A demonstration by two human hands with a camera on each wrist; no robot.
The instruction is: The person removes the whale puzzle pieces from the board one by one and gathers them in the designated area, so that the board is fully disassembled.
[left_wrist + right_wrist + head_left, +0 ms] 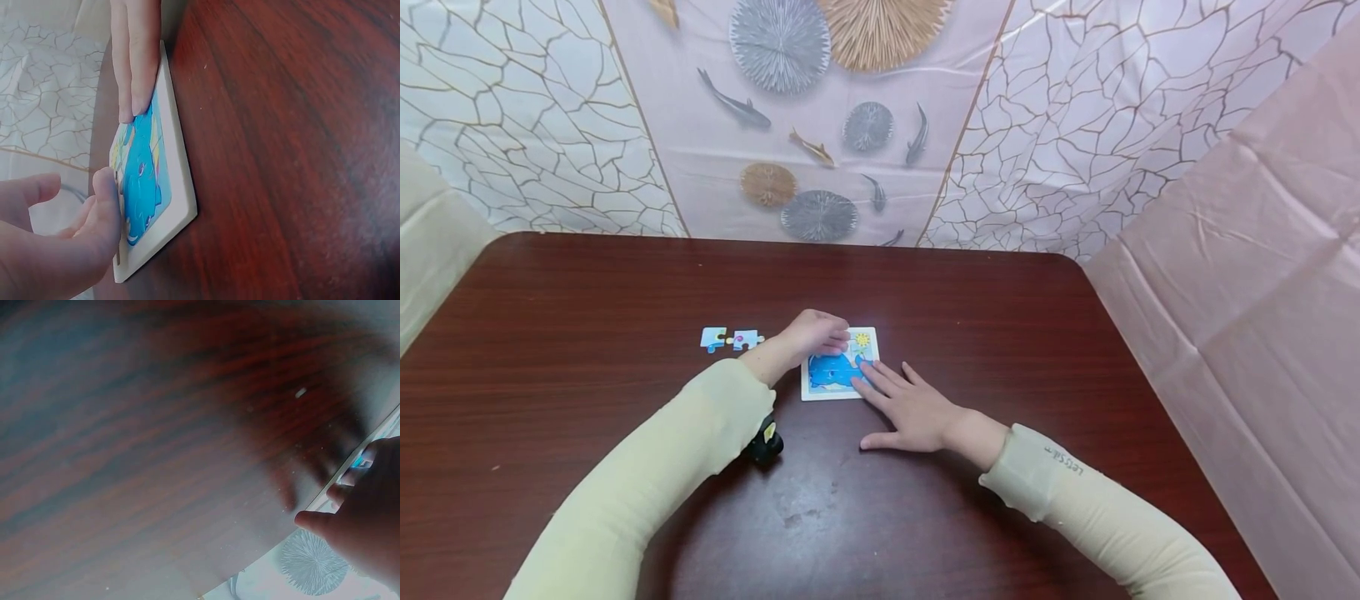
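A square jigsaw puzzle (pixel 837 375) in a white frame lies on the table, with a blue whale and a yellow sun on it. My left hand (pixel 814 333) is over its upper left part, fingers loosely bent. The left wrist view shows that hand (pixel 69 231) at the puzzle's edge, with no piece visible between thumb and fingers. With straight fingers, my right hand (pixel 913 412) touches the right side of the puzzle, thumb spread away on the table. In the right wrist view, the right hand (pixel 369 512) hides most of the puzzle.
Loose jigsaw pieces, one pale blue (pixel 713 337) and one with a pink mark (pixel 746 339), lie left of the puzzle. The dark wooden table (pixel 1000 333) reaches back to a patterned curtain (pixel 820 125). A black device (pixel 766 446) sits under the left sleeve.
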